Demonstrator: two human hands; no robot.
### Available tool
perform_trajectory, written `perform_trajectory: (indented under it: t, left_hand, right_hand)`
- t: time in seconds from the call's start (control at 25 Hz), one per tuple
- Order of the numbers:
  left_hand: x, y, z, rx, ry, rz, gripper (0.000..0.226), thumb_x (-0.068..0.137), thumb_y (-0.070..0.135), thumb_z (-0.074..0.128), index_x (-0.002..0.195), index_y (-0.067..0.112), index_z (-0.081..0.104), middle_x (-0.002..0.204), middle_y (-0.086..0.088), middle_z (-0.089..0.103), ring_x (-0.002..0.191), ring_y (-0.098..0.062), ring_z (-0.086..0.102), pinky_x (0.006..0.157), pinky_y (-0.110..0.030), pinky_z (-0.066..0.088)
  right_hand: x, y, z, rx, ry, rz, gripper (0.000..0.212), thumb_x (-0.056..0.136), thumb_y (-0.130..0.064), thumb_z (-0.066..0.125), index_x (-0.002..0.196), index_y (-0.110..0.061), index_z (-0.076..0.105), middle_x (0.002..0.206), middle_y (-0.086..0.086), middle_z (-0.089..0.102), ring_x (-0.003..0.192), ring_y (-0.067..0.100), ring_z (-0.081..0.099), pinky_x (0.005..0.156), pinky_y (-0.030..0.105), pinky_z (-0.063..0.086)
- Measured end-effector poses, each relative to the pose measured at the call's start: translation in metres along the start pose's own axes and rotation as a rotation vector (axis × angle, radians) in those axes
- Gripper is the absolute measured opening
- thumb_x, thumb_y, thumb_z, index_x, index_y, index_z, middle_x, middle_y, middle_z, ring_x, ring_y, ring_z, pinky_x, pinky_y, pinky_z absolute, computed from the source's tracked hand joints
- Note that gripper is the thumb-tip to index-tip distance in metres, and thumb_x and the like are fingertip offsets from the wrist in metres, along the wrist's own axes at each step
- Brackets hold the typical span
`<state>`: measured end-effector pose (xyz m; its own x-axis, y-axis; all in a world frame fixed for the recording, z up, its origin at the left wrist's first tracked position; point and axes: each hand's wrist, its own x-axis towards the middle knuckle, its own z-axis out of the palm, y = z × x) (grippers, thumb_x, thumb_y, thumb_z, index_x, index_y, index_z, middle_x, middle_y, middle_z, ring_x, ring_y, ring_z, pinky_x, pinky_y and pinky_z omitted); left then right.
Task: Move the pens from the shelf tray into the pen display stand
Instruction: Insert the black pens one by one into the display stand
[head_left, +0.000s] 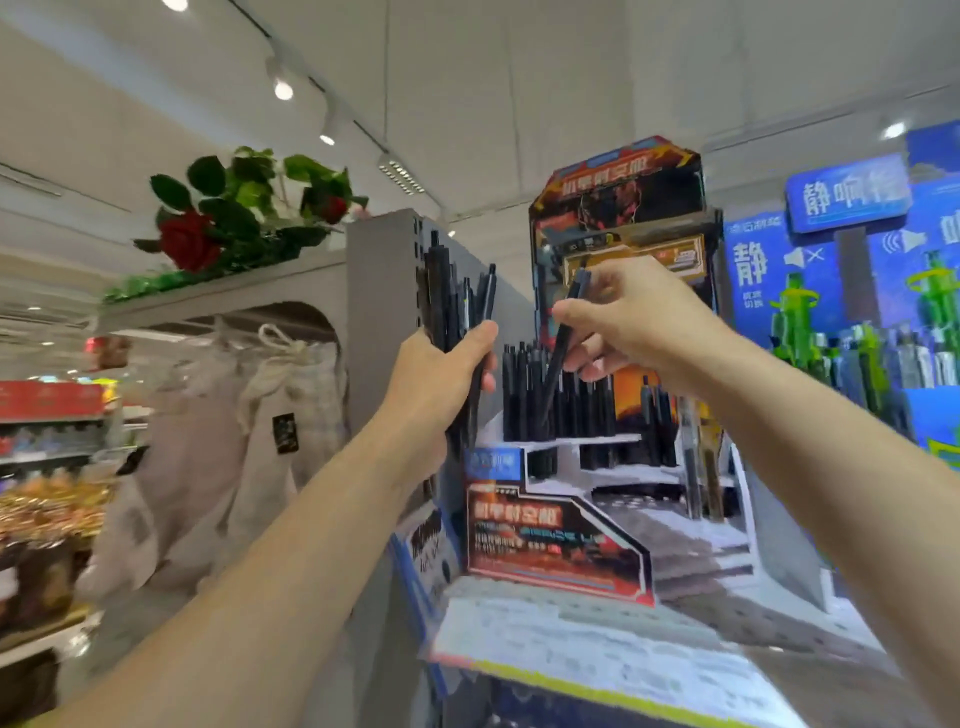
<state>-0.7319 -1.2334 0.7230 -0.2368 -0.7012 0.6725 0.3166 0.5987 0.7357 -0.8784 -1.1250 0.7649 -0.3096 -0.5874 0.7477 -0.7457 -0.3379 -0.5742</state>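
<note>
Two bare hands were raised in front of a shop shelf. The left hand (441, 364) had its fingers and thumb wrapped round a bundle of black pens (457, 306), held upright, their tops fanning out above the fist against the grey shelf upright (382, 291). The right hand (628, 322) pinched a single black pen (563, 343) between thumb and fingers; that pen was tilted, its lower end down among the row of black pens (556, 395) already standing in the upper tier of the pen display stand (558, 540). The stand, a red, orange and black printed cardboard unit with a tall backboard, stood on the shelf just to the right of the left hand. A few more dark pens stood at the stand's right side. Beside it on the right was a blue display (841, 270) with green pens. Away to the left, cloth drawstring bags (280, 395) hung under a ledge carrying artificial roses (189, 241).
</note>
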Motion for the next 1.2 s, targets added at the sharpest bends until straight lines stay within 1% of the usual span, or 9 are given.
perform_trajectory:
  t: [0.08, 0.12, 0.28, 0.48, 0.72, 0.88, 1.0, 1.12, 1.2]
  left_hand:
    - [0.010, -0.004, -0.003, -0.033, -0.032, -0.007, 0.021, 0.093, 0.035, 0.070, 0.089, 0.015, 0.067, 0.065, 0.005, 0.069, 0.060, -0.013, 0.062, 0.068, -0.031, 0.052]
    - [0.014, -0.006, -0.003, -0.045, -0.046, -0.005, 0.022, 0.093, 0.036, 0.070, 0.091, 0.014, 0.067, 0.066, 0.005, 0.070, 0.061, -0.012, 0.062, 0.067, -0.031, 0.051]
    - [0.024, -0.008, -0.005, -0.070, -0.096, 0.000, 0.022, 0.093, 0.037, 0.069, 0.102, 0.017, 0.066, 0.070, 0.005, 0.072, 0.059, -0.006, 0.063, 0.057, -0.023, 0.050]
    - [0.028, -0.013, -0.002, -0.067, -0.103, -0.032, 0.019, 0.095, 0.034, 0.068, 0.101, 0.017, 0.067, 0.065, 0.007, 0.070, 0.054, -0.003, 0.061, 0.049, -0.016, 0.049]
    - [0.029, -0.016, -0.003, -0.094, -0.083, -0.033, 0.019, 0.095, 0.035, 0.067, 0.098, 0.017, 0.068, 0.067, 0.005, 0.069, 0.058, -0.007, 0.061, 0.057, -0.023, 0.050]
    - [0.027, -0.018, -0.007, -0.113, -0.134, -0.037, 0.019, 0.094, 0.035, 0.068, 0.100, 0.017, 0.068, 0.069, 0.005, 0.070, 0.058, -0.006, 0.062, 0.056, -0.021, 0.051]
    - [0.028, -0.018, -0.009, -0.134, -0.168, -0.043, 0.023, 0.094, 0.035, 0.068, 0.104, 0.015, 0.068, 0.072, 0.003, 0.070, 0.058, -0.006, 0.062, 0.054, -0.019, 0.051]
    - [0.028, -0.020, -0.010, -0.145, -0.192, -0.050, 0.027, 0.095, 0.034, 0.067, 0.108, 0.011, 0.068, 0.074, 0.001, 0.069, 0.059, -0.007, 0.061, 0.053, -0.018, 0.050]
    - [0.027, -0.020, -0.010, -0.164, -0.198, -0.057, 0.026, 0.095, 0.034, 0.068, 0.109, 0.012, 0.067, 0.077, -0.001, 0.070, 0.061, -0.009, 0.061, 0.057, -0.023, 0.051]
  right_hand:
    - [0.013, -0.001, 0.010, -0.028, 0.028, 0.013, 0.015, 0.098, -0.016, 0.065, 0.105, -0.004, 0.064, 0.080, 0.016, 0.073, 0.066, 0.025, 0.076, 0.057, 0.035, 0.062]
    - [0.018, -0.001, 0.013, -0.041, 0.030, 0.025, 0.014, 0.098, -0.016, 0.064, 0.105, -0.004, 0.065, 0.081, 0.017, 0.074, 0.067, 0.025, 0.076, 0.057, 0.035, 0.063]
    - [0.030, 0.004, 0.030, -0.137, 0.007, 0.009, 0.013, 0.095, -0.013, 0.067, 0.103, -0.003, 0.064, 0.079, 0.018, 0.074, 0.065, 0.023, 0.076, 0.057, 0.033, 0.062]
    - [0.039, 0.012, 0.043, -0.210, -0.019, -0.012, 0.009, 0.097, -0.012, 0.064, 0.094, -0.006, 0.058, 0.075, 0.019, 0.071, 0.061, 0.023, 0.075, 0.054, 0.032, 0.062]
    - [0.045, 0.016, 0.049, -0.205, -0.099, 0.008, 0.013, 0.102, -0.014, 0.056, 0.104, -0.003, 0.062, 0.077, 0.019, 0.073, 0.067, 0.028, 0.076, 0.059, 0.036, 0.064]
    - [0.044, 0.011, 0.053, -0.187, -0.096, 0.007, 0.011, 0.101, -0.013, 0.058, 0.098, -0.004, 0.063, 0.075, 0.018, 0.073, 0.065, 0.027, 0.075, 0.059, 0.036, 0.064]
    - [0.045, 0.008, 0.059, -0.211, -0.112, 0.027, 0.013, 0.102, -0.014, 0.057, 0.097, -0.004, 0.061, 0.079, 0.020, 0.074, 0.067, 0.028, 0.076, 0.063, 0.039, 0.064]
    - [0.044, 0.006, 0.066, -0.267, -0.174, 0.092, 0.019, 0.103, -0.016, 0.054, 0.105, 0.000, 0.063, 0.082, 0.021, 0.075, 0.071, 0.029, 0.076, 0.067, 0.040, 0.064]
    - [0.042, 0.006, 0.071, -0.290, -0.222, 0.166, 0.023, 0.105, -0.017, 0.050, 0.107, 0.001, 0.065, 0.083, 0.022, 0.075, 0.072, 0.030, 0.076, 0.068, 0.042, 0.064]
